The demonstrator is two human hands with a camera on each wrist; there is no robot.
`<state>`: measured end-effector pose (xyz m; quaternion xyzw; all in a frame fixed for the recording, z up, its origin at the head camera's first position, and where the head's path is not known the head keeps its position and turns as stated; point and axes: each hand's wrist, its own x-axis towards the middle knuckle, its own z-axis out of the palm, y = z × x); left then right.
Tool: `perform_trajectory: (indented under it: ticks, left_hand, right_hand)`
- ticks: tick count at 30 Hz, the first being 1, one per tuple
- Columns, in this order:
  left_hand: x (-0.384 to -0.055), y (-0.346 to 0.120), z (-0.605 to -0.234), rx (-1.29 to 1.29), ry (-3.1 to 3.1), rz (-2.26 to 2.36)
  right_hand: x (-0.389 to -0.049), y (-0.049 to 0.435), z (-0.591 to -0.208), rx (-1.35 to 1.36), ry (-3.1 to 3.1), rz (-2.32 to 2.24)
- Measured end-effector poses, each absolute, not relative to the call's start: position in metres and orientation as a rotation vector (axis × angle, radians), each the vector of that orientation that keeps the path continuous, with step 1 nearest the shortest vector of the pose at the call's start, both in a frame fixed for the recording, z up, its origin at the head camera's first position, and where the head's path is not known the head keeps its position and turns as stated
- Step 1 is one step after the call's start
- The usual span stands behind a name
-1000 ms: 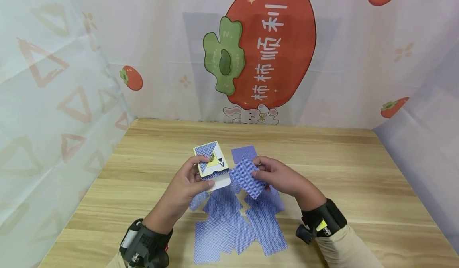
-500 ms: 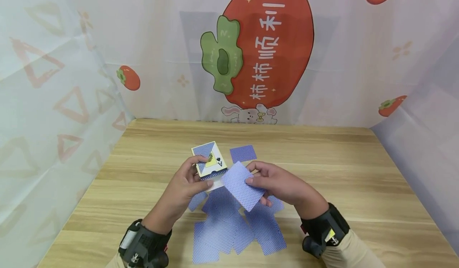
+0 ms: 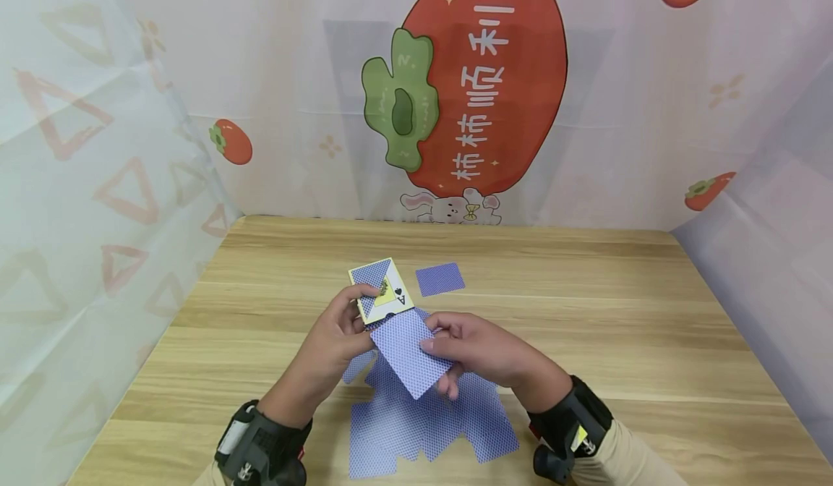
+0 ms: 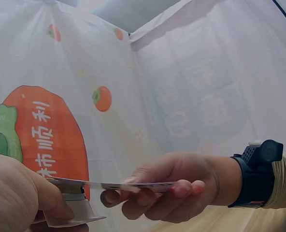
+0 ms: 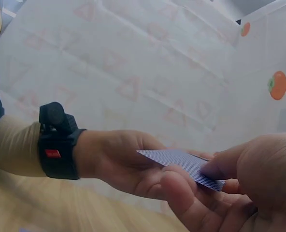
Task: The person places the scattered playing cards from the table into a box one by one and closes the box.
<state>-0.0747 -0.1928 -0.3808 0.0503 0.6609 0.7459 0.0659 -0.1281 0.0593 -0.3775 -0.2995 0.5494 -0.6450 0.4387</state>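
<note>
My left hand (image 3: 338, 330) grips a playing card box (image 3: 384, 291) with an ace of spades printed on its face, its open end toward me. Between thumb and fingers of my right hand (image 3: 478, 348) is a blue-patterned playing card (image 3: 410, 352), back side up. In the head view this card overlaps the box's open end and hides its white flap. The left wrist view shows the flap (image 4: 75, 215) hanging below the held card's level. From the right wrist, the card (image 5: 181, 164) lies flat under my right thumb, close to the left hand.
Several blue-backed cards (image 3: 403, 428) lie spread face down on the wooden table (image 3: 586, 291) below the hands. One single card (image 3: 440, 279) lies apart, beyond the right hand. A printed cloth backdrop (image 3: 286, 74) stands behind the table, with cloth sides left and right.
My right hand has moved left and toward me with the card, from beside the box to over its open end. The left hand and box have stayed nearly in place.
</note>
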Motion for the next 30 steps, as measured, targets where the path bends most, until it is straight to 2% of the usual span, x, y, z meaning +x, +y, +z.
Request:
perform_trajectory:
  ticks: [15,30]
  left_hand:
    - [-0.076,-0.194,-0.381,0.127,2.012,2.269]
    - [-0.075,-0.192,-0.383,0.143,1.988,2.264]
  right_hand:
    - [-0.122,0.058,-0.367,-0.734,1.344,-1.636]
    - [-0.113,0.056,-0.360,-0.830,1.714,-1.498]
